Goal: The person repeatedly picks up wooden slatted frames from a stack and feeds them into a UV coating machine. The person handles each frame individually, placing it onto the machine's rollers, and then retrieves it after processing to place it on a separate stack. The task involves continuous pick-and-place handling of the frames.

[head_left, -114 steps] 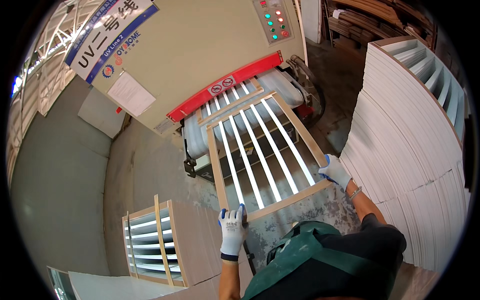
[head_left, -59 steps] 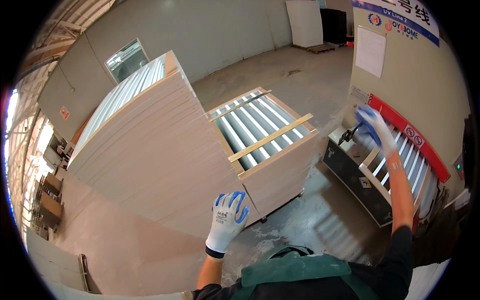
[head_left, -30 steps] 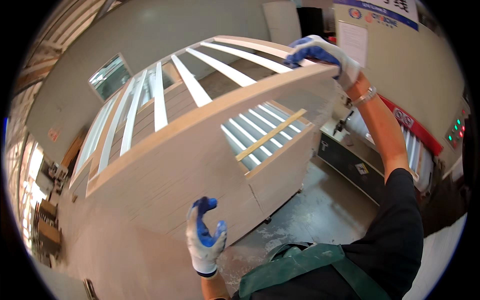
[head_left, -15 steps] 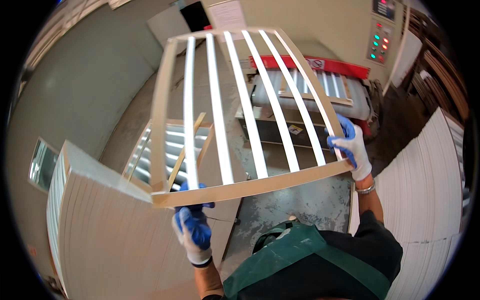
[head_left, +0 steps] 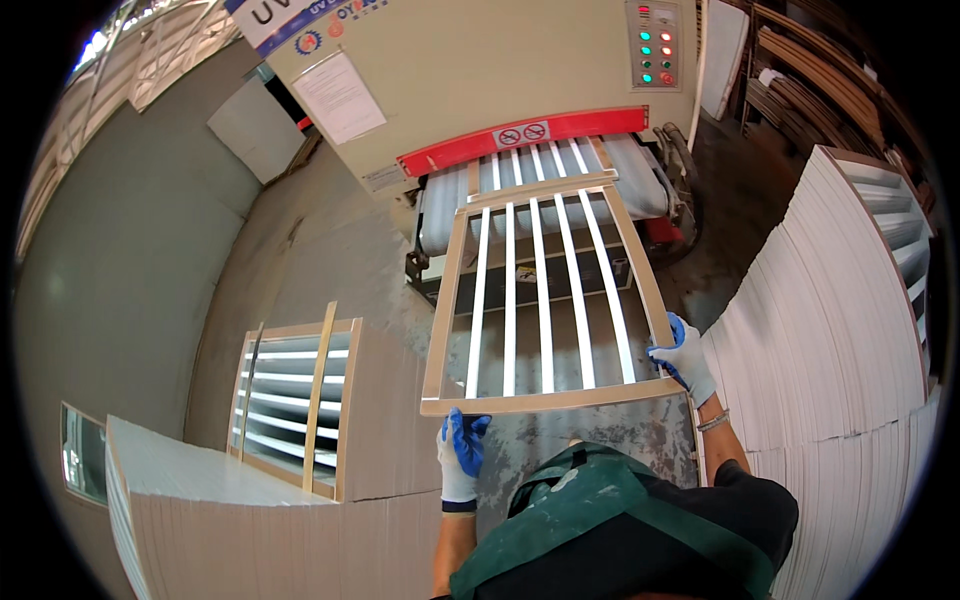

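Held out in front of me is a slatted frame (head_left: 560, 402) with a tan-brown border and several white bars. My left hand (head_left: 461, 456), in a white and blue work glove, is closed on its near edge close to the left corner. Gloved the same way, my right hand (head_left: 686, 358) grips the right side rail near the other corner. The far edge of the frame lies at the front of the conveyor (head_left: 640, 190). Just beyond it, a second slatted frame (head_left: 487, 178) rests on the rollers, partly under the machine's red guard bar (head_left: 450, 153).
A beige machine (head_left: 480, 70) with a lit control panel (head_left: 654, 45) stands ahead. Tall stacks of similar frames rise at the right (head_left: 810, 330) and lower left (head_left: 260, 545). Another stack (head_left: 390, 420) at the left carries loose wooden strips (head_left: 321, 390). A grey wall (head_left: 130, 250) runs along the left.
The held frame has come down and forward, so its far edge now meets the conveyor. The second frame sits further in under the red bar. Both hands keep their grip.
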Tool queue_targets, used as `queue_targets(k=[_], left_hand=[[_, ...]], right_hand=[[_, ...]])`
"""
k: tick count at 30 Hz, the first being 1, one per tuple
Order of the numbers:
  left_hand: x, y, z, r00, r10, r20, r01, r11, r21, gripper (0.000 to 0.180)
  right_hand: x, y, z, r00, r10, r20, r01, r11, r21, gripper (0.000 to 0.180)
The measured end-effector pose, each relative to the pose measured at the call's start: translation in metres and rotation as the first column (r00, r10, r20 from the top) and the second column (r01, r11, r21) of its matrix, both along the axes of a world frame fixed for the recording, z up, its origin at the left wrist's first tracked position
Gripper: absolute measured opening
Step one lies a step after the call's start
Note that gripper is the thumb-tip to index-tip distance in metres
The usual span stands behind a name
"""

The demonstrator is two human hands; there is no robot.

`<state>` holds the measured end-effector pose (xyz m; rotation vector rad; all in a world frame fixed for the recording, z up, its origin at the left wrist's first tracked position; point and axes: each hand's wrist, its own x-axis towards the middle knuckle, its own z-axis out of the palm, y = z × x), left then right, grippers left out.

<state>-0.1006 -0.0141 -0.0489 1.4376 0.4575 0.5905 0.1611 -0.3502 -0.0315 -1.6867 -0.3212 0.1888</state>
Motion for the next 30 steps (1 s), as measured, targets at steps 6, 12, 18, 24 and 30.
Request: queue_targets(k=[6,12,18,24,30], left_hand=[[0.024,-0.005,-0.021,0.998,0.03,0.054,0.002,0.858,-0.514,0.041],[0.052,0.016,-0.034,0.998,-0.011,0.06,0.043,0.831,-0.555,0.042],[0.078,0.03,-0.056,0.999,0.031,0.02,-0.017,0.863,-0.506,0.041],[0.103,0.031,-0.069,1.0,0.004,0.008,0.001,0.868,-0.496,0.041],[0.122,0.032,-0.072,0.994,0.041,0.104,0.042,0.73,-0.683,0.038]], right_hand=[[0.024,0.003,-0.013,0.998,0.008,0.065,-0.001,0.994,-0.109,0.057],[0.058,0.014,-0.03,1.0,0.016,-0.005,-0.016,0.97,-0.244,0.067],[0.074,0.038,-0.043,0.987,-0.014,0.163,0.107,0.81,-0.577,0.091],[0.094,0.05,-0.052,0.978,0.077,0.192,0.104,0.619,-0.778,0.082],[0.131,0.065,-0.075,0.956,0.156,0.247,0.124,0.549,-0.827,0.076]])
